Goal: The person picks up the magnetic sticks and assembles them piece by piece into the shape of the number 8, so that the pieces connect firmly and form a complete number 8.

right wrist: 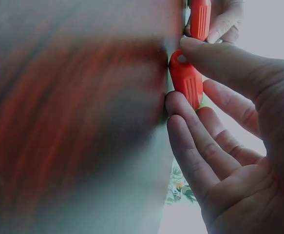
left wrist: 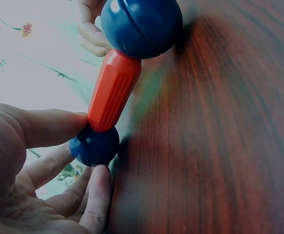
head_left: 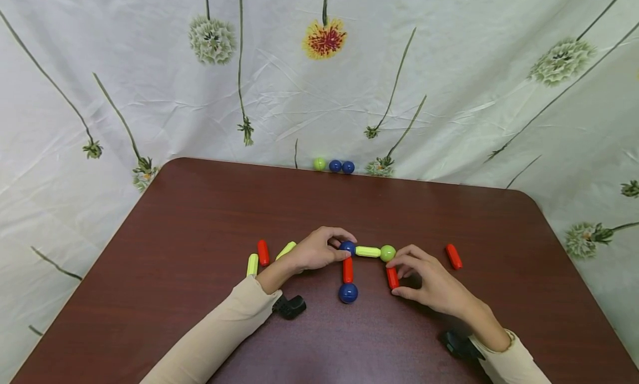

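My left hand (head_left: 315, 249) grips a blue ball (head_left: 346, 247), thumb in front and fingers behind. From that ball a red rod (head_left: 348, 271) runs toward me to a second blue ball (head_left: 348, 293), which looms large in the left wrist view. A yellow-green rod (head_left: 368, 252) joins the gripped ball to a green ball (head_left: 387, 253) on its right. Between thumb and fingers, my right hand (head_left: 433, 281) pinches another red rod (right wrist: 186, 80), its far end at the green ball. Whether that end touches the ball is hidden by my fingers.
Left of the joined pieces lie a red rod (head_left: 263, 252) and two yellow-green rods, one (head_left: 252, 264) partly behind my left forearm. A loose red rod (head_left: 454, 257) lies right of my right hand. A green ball (head_left: 319, 163) and two blue balls (head_left: 341, 166) sit at the table's far edge.
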`<action>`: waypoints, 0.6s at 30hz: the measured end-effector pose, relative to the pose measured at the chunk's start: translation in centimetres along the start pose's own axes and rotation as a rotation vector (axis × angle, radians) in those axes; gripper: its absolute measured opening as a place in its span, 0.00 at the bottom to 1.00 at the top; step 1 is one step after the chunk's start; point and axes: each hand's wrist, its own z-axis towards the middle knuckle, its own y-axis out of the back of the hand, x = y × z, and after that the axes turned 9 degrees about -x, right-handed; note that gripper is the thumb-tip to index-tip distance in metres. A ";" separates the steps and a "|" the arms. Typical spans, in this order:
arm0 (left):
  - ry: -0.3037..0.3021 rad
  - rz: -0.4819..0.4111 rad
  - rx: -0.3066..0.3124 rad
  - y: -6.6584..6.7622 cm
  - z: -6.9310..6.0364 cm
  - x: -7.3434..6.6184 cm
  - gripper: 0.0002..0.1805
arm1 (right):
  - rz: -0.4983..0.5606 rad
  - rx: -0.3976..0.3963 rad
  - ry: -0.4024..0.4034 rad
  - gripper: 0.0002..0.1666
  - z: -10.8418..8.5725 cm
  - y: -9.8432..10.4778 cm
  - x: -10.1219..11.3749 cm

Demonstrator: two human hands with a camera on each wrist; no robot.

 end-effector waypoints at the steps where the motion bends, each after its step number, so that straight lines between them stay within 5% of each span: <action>1: 0.000 0.002 -0.001 0.0 0.0 0.0 0.15 | 0.001 0.000 0.001 0.25 0.0 0.0 0.0; 18: 0.008 0.005 -0.015 -0.1 0.1 0.2 0.15 | -0.019 -0.019 0.009 0.24 1.3 1.6 -0.1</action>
